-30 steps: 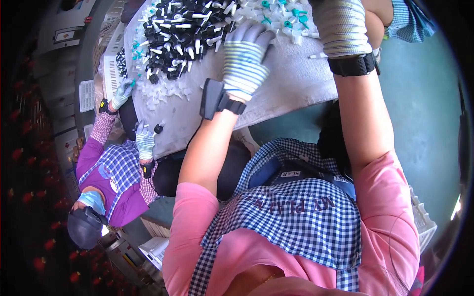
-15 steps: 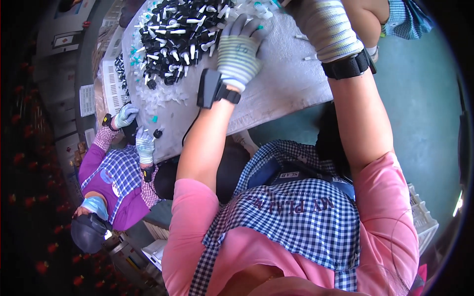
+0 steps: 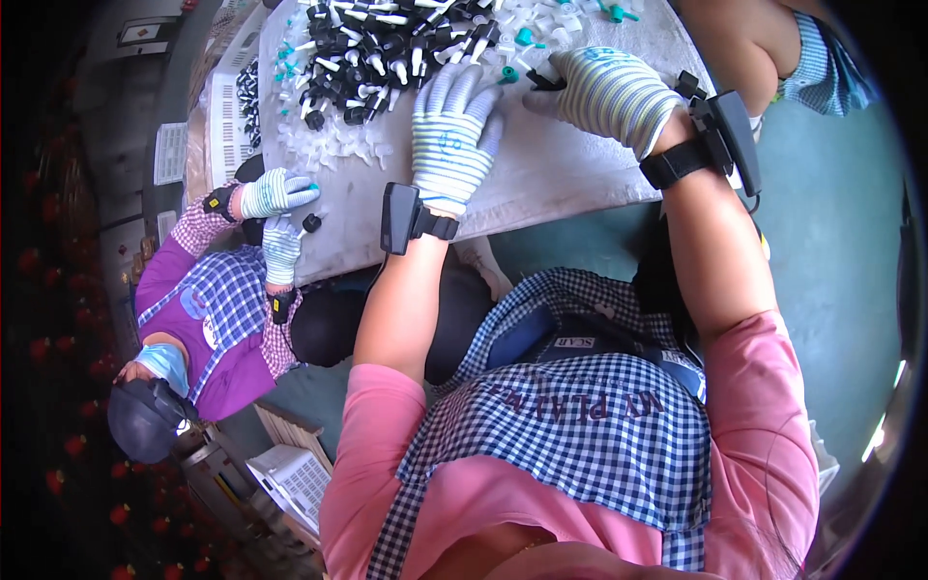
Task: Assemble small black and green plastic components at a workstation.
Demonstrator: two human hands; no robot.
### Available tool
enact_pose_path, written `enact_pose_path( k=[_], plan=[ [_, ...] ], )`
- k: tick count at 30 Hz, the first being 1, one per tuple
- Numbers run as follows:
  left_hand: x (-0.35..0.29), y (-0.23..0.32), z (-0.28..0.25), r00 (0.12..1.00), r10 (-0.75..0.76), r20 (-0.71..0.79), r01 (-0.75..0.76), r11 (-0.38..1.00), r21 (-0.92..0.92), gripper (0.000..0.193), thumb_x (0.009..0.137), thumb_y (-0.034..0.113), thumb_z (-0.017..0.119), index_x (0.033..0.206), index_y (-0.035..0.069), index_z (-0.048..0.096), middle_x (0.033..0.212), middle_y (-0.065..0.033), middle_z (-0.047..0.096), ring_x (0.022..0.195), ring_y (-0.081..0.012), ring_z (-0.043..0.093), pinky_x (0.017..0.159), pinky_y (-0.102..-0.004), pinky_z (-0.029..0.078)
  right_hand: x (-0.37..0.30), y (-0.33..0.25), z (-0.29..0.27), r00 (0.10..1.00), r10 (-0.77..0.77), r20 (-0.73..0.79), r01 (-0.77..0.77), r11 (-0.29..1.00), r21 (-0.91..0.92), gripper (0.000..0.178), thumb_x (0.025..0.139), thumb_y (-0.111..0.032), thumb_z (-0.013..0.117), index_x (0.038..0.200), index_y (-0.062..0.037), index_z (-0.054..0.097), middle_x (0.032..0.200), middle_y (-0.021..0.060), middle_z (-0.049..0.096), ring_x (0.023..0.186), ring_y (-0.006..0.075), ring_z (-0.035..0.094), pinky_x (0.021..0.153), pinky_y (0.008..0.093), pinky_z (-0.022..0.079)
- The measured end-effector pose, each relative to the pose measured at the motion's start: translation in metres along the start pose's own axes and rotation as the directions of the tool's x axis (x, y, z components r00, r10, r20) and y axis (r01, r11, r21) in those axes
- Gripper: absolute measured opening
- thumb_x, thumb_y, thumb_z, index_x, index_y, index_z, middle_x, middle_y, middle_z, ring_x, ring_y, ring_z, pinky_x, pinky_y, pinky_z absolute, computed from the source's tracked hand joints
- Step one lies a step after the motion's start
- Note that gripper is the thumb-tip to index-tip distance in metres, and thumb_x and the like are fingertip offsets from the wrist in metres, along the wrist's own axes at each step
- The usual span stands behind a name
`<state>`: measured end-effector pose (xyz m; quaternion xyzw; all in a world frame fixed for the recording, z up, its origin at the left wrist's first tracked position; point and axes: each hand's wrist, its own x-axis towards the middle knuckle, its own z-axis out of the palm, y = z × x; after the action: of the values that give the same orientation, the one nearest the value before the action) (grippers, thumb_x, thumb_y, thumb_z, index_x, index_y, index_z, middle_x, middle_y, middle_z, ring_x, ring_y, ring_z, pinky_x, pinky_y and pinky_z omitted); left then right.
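My left hand point(image 3: 452, 135), in a striped knit glove, lies with fingers stretched out at the near edge of a pile of black caps with white stems point(image 3: 387, 48). Nothing shows in its grasp. My right hand point(image 3: 619, 97), gloved the same way, is farther right over the table, with thumb and fingers closed on a small black cap point(image 3: 544, 81). Its fingertips are partly hidden. Between the hands sits a teal piece point(image 3: 508, 74). Translucent white pieces point(image 3: 338, 145) lie left of my left hand, and more translucent pieces point(image 3: 551, 24) lie beyond my right.
The grey-covered table point(image 3: 541, 198) ends near my forearms. At its left edge a co-worker in purple sleeves point(image 3: 256, 372) works with gloved hands beside a black cap point(image 3: 310, 223). Another person's knee point(image 3: 739, 43) is at the far right. A white crate point(image 3: 290, 478) stands lower left.
My right hand has come nearer and slightly left, now showing a black cap. My left hand has moved a little nearer and left, its fingers still extended. The co-worker's hands have shifted.
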<state>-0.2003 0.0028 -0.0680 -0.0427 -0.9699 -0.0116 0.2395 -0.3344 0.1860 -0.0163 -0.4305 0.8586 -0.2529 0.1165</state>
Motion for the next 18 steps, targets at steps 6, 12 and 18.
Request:
enact_pose_path(
  k=[6,12,18],
  plan=[
    [-0.004,-0.009,0.003,0.989,-0.126,-0.073,0.124,0.992,-0.027,0.039,0.078,0.02,0.073,0.116,0.013,0.067,0.133,-0.013,0.057,0.127,-0.0376,0.046,0.106,-0.0501,0.036,-0.001,-0.008,0.013,0.999,0.006,0.039,-0.002,0.995,-0.103,0.046,0.081,-0.043,0.072,0.102,-0.0016,0.07,0.085,0.0187,0.07,0.081,0.034,0.07,0.074,0.0394,0.055],
    [0.006,-0.013,0.003,0.993,-0.093,-0.07,0.091,0.995,-0.038,0.037,0.075,0.02,0.074,0.111,0.015,0.07,0.132,-0.0123,0.056,0.126,-0.0345,0.048,0.103,-0.0489,0.039,0.0,-0.005,0.017,1.0,0.003,0.0,-0.003,0.995,-0.097,0.047,0.079,-0.038,0.077,0.108,-0.0025,0.069,0.089,0.018,0.071,0.084,0.0338,0.07,0.078,0.0389,0.055],
    [0.009,-0.002,0.004,0.999,-0.005,-0.046,0.003,0.999,-0.04,0.036,0.076,0.017,0.072,0.113,0.018,0.072,0.132,-0.0106,0.056,0.125,-0.0337,0.048,0.103,-0.048,0.039,-0.002,0.0,0.022,0.993,-0.036,-0.117,0.031,0.999,-0.043,0.048,0.078,-0.036,0.078,0.112,-0.0033,0.066,0.094,0.0191,0.071,0.088,0.0342,0.069,0.081,0.0393,0.055]
  ],
)
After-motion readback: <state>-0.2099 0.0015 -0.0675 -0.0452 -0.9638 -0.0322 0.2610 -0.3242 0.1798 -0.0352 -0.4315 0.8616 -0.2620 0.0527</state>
